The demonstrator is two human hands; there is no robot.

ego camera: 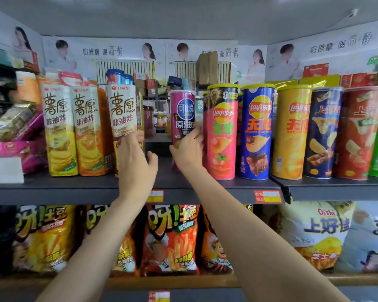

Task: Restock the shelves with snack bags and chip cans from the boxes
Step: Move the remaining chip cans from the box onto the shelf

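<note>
**Both hands on stock at the upper shelf**

Left hand (134,159) gripped the lower part of a brown-sided chip box (124,114), fingers curled round its front and right edge, thumb out to the right. The box stood upright on the dark shelf (79,188), third in a row, just right of a yellow box (58,129) and an orange box (89,129), touching the orange one.

Right hand (187,151) held a magenta can (182,118) low down, fingers wrapped round its right side. Can upright, near the shelf's middle, set slightly behind the front row; whether its base touched the shelf could not be told, hand in the way. A gap separated it from the brown-sided box. Just to its right stood a pink can (222,131), then a blue can (257,131), a yellow can (292,131), a navy can (324,131) and a red can (359,131), side by side.

Price tags (268,196) hung on the shelf edge. Below, snack bags (170,238) stood packed in a row, with a pale Oishi bag (319,234) to the right. Posters (109,52) covered the back wall.
</note>
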